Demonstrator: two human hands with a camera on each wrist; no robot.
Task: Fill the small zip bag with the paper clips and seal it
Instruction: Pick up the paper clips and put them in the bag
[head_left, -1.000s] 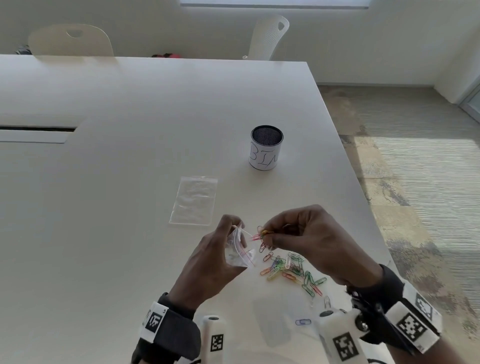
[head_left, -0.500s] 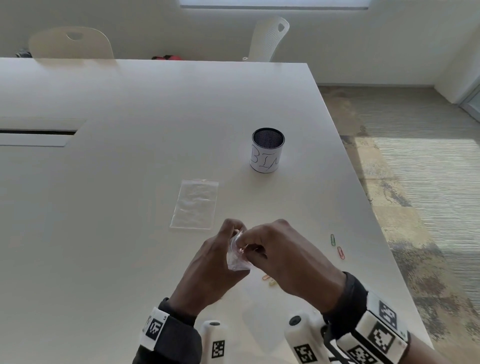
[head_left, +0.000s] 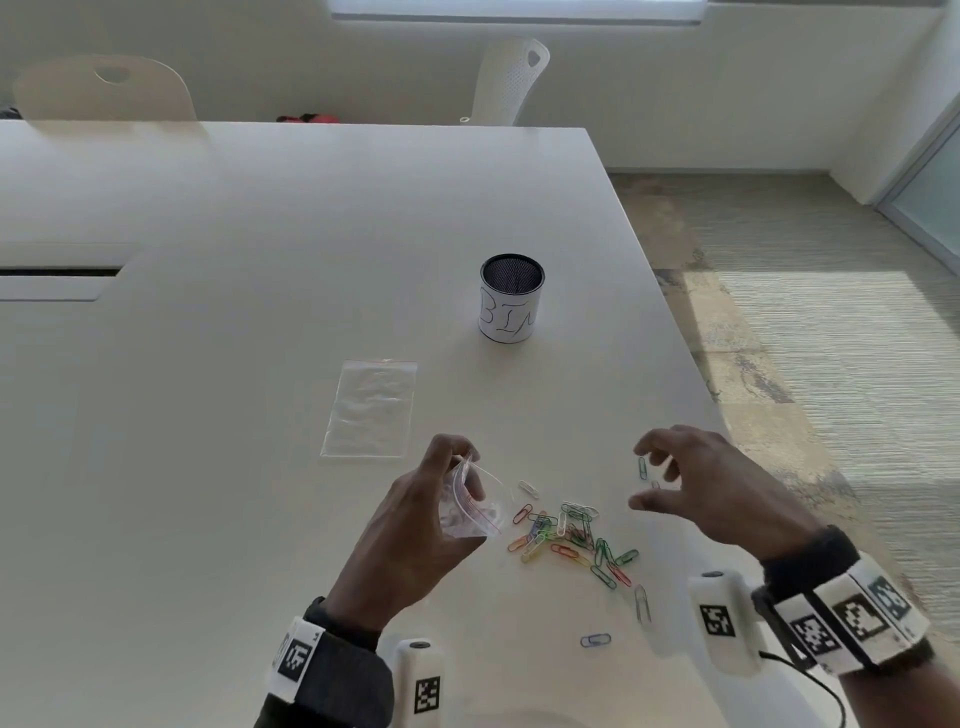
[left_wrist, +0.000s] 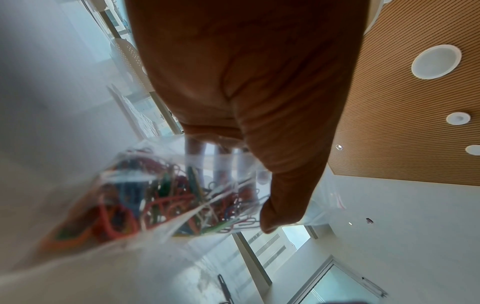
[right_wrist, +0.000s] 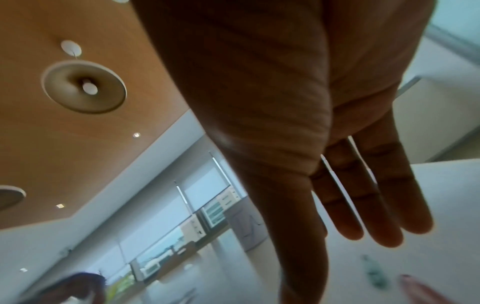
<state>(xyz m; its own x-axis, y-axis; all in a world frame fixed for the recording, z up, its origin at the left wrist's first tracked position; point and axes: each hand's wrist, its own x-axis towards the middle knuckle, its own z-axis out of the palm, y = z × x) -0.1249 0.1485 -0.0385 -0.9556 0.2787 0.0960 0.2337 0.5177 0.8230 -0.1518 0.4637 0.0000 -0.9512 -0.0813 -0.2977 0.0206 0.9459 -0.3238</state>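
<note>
My left hand (head_left: 441, 499) grips a small clear zip bag (head_left: 470, 506) just above the white table (head_left: 260, 234), its mouth held wide toward the right. The left wrist view shows the zip bag (left_wrist: 161, 197) holding several coloured paper clips (left_wrist: 166, 199). A loose pile of coloured paper clips (head_left: 571, 535) lies on the table right of the bag. My right hand (head_left: 654, 480) hovers with spread, relaxed fingers over two stray clips, a green clip (head_left: 642, 467) among them; it holds nothing. In the right wrist view my fingers (right_wrist: 363, 205) are extended.
A larger clear zip bag (head_left: 371, 408) lies flat behind my left hand. A black mesh cup (head_left: 511, 299) labelled "BIN" stands farther back. Single clips (head_left: 595, 640) lie near the front edge. The table's right edge (head_left: 727, 415) runs close to my right hand.
My right hand left the bag's mouth and swung right, opening above the stray clips. The left hand still holds the bag in about the same place.
</note>
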